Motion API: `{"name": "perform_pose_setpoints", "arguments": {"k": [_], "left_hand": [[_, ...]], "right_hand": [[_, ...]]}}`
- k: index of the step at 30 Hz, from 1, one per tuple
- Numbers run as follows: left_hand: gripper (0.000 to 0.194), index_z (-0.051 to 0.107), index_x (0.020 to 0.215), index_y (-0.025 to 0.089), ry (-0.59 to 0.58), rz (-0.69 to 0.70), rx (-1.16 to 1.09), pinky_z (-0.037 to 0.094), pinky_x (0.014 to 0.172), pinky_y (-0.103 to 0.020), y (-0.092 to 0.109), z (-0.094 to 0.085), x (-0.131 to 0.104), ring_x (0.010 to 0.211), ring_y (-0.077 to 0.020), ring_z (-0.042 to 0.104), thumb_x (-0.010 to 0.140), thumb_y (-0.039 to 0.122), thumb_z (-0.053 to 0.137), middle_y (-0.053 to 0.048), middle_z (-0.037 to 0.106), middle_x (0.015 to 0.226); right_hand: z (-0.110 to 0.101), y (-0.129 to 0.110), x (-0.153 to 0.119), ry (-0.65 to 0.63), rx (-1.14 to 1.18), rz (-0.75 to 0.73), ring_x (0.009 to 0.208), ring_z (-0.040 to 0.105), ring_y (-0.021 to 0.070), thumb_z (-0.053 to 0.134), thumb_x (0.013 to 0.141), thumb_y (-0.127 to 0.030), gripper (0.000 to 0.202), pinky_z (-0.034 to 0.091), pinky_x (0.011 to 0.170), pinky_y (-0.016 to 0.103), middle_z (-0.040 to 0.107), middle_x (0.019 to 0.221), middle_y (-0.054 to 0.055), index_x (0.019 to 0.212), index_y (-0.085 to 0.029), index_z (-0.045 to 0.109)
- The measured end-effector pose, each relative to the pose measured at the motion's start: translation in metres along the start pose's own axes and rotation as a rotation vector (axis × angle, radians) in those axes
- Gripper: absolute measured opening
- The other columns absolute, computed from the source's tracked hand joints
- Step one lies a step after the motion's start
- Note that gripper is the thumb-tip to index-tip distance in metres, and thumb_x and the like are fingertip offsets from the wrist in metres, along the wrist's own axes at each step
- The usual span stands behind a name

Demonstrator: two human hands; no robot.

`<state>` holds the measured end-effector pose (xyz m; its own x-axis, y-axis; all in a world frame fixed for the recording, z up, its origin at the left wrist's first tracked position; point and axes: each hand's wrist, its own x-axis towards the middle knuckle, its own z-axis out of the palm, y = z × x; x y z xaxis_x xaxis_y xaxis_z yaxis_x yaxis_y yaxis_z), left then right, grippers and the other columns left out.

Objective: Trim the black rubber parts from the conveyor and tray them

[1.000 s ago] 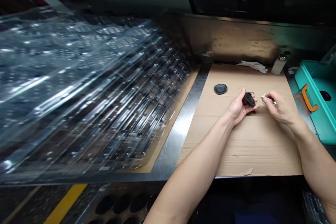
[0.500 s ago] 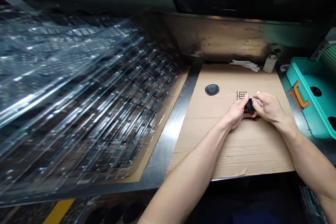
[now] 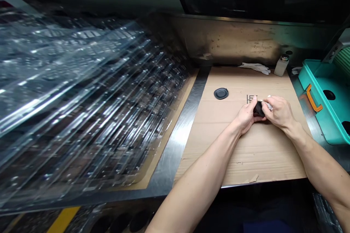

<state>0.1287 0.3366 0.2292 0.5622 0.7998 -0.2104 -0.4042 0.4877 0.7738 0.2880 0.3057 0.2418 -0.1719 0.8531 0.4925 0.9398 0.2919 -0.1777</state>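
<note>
My left hand [image 3: 245,117] is closed around a small dark rounded part [image 3: 259,109], held just over the cardboard sheet [image 3: 246,153]. My right hand [image 3: 279,112] pinches a bit of white cloth or wipe [image 3: 268,105] against the right side of that part. Fingers cover much of both, so the part's full shape stays hidden. Farther left on the cardboard lies a flat black cover-like piece [image 3: 221,93] with rounded corners, touched by neither hand.
Tall stacks of clear plastic trays [image 3: 104,116] fill the left. A white glove [image 3: 255,67] and a bottle with a metal cap [image 3: 281,65] stand along the back. At right is a teal bin [image 3: 328,123] with an orange handle [image 3: 314,98] and black pieces inside.
The dark part has tilted slightly in my left hand and moved a little left. My right hand stays against it with the white cloth.
</note>
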Motion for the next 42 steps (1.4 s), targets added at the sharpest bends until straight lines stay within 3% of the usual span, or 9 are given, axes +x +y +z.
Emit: {"name": "perform_pose_setpoints", "arguments": {"k": [18,22,27,30,32,36,39,42], "left_hand": [[0.052,0.072,0.084,0.011,-0.008,0.004,0.048,0.063,0.063,-0.027,-0.002,-0.001,0.0,0.064,-0.0134,0.067,0.096,0.062,0.066,-0.006,0.071,0.073],[0.051,0.072,0.086,0.01,-0.026,-0.017,0.046,0.062,0.064,-0.026,0.0,-0.001,0.0,0.064,-0.0141,0.068,0.1,0.058,0.063,-0.007,0.072,0.073],[0.048,0.071,0.1,0.008,0.067,-0.075,-0.13,0.062,0.066,-0.028,0.014,-0.01,0.003,0.072,-0.019,0.075,0.108,0.05,0.048,-0.014,0.076,0.092],[0.046,0.069,0.102,0.009,0.153,-0.073,-0.261,0.061,0.068,-0.028,0.025,-0.019,0.006,0.08,-0.0216,0.077,0.109,0.047,0.043,-0.015,0.076,0.095],[0.044,0.069,0.104,0.01,0.163,-0.062,-0.32,0.061,0.07,-0.029,0.03,-0.024,0.007,0.083,-0.0225,0.077,0.109,0.045,0.044,-0.015,0.076,0.098],[0.037,0.069,0.106,0.012,0.072,-0.071,-0.35,0.06,0.071,-0.031,0.03,-0.028,0.007,0.09,-0.0248,0.076,0.107,0.039,0.045,-0.016,0.076,0.107],[0.031,0.068,0.109,0.013,0.03,-0.061,-0.343,0.061,0.077,-0.036,0.027,-0.025,0.007,0.095,-0.0269,0.076,0.106,0.031,0.043,-0.015,0.075,0.115],[0.027,0.067,0.114,0.013,0.083,-0.016,-0.342,0.062,0.083,-0.04,0.022,-0.021,0.007,0.094,-0.025,0.076,0.103,0.022,0.044,-0.014,0.075,0.115]], "right_hand": [[-0.009,-0.007,0.005,-0.161,-0.11,0.063,0.086,0.066,0.0228,0.048,0.102,-0.029,0.031,0.038,0.08,0.033,0.078,0.093,0.01,0.093,-0.019,0.076],[-0.014,-0.009,0.005,-0.247,-0.104,0.136,0.081,0.066,0.0213,0.05,0.1,-0.028,0.03,0.035,0.072,0.033,0.079,0.094,0.008,0.087,-0.021,0.076],[-0.037,0.002,0.004,-0.199,-0.065,0.315,0.079,0.066,0.0217,0.05,0.099,-0.039,0.033,0.033,0.066,0.033,0.078,0.089,0.007,0.091,-0.024,0.079],[-0.052,0.013,0.005,-0.336,-0.083,0.438,0.073,0.064,0.0234,0.053,0.097,-0.049,0.04,0.031,0.062,0.033,0.073,0.074,0.007,0.082,-0.024,0.08],[-0.056,0.019,0.004,-0.378,-0.08,0.448,0.078,0.066,0.0252,0.052,0.098,-0.055,0.044,0.035,0.064,0.033,0.074,0.078,0.007,0.083,-0.025,0.082],[-0.044,0.026,0.001,-0.262,-0.096,0.332,0.114,0.065,0.0327,0.061,0.097,-0.056,0.045,0.047,0.087,0.038,0.074,0.123,0.011,0.126,-0.026,0.077],[-0.025,0.022,0.0,-0.322,-0.081,0.309,0.116,0.065,0.0339,0.065,0.097,-0.044,0.046,0.049,0.095,0.041,0.072,0.125,0.016,0.136,-0.021,0.071],[-0.009,0.002,0.0,-0.203,0.054,0.312,0.112,0.067,0.0304,0.059,0.101,-0.038,0.041,0.049,0.099,0.04,0.074,0.12,0.016,0.134,-0.017,0.071]]}}
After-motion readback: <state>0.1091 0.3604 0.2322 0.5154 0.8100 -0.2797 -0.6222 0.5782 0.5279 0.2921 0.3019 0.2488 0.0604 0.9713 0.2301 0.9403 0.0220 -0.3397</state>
